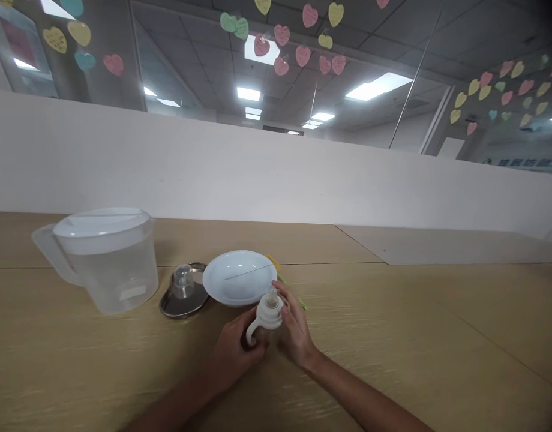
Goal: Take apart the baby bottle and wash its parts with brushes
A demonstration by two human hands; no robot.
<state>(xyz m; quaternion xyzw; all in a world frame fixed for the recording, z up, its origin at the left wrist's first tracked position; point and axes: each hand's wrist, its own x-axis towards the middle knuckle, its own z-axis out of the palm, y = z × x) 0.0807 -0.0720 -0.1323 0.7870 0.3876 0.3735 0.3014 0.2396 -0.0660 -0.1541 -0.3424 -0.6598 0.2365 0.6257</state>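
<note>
Between my two hands stands a baby bottle (267, 317) with a white collar, a white side handle and a clear teat on top. My left hand (235, 345) is wrapped round the bottle's lower body at the handle. The fingers of my right hand (296, 324) close on the collar from the right side. Just beyond the bottle is a white bowl (233, 279) with a thin line across its inside. A clear dome cap (183, 281) sits on an oval metal tray (181, 306) left of the bowl. Most of the bottle's body is hidden by my hands.
A large translucent pitcher (116, 264) with a white lid and a side handle stands at the left. Something yellow and green shows partly behind the bowl's right edge. A white wall (258, 174) rises behind the wooden table (393, 336), with mirror-like panels above it.
</note>
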